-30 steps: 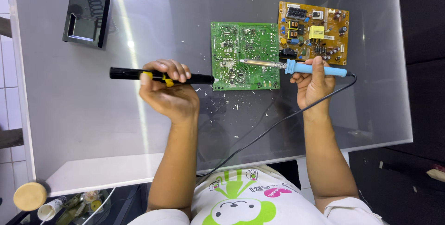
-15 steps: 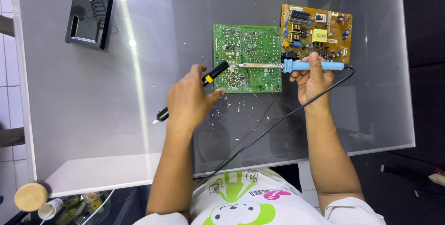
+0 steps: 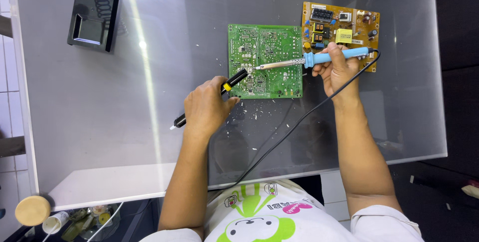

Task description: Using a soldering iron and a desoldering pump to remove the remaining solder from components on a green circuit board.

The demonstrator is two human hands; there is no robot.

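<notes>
Green circuit board under iron and pump.

Grey translucent glass table fills most of frame. Green rectangular circuit board lies on it, upper centre. Orange-yellow circuit board w/ components sits just right of it, upper right, edges nearly touching. Black box-shaped iron stand w/ metal coil upper left, well apart from boards. Left hand centre, below-left of green board, black pen-shaped desoldering pump in it, tip on board's lower left part. Right hand right of green board, over lower edge of orange board, blue-handled soldering iron lying across green board, tip near pump tip. Black cord runs from iron down-left to bottom centre.
</notes>
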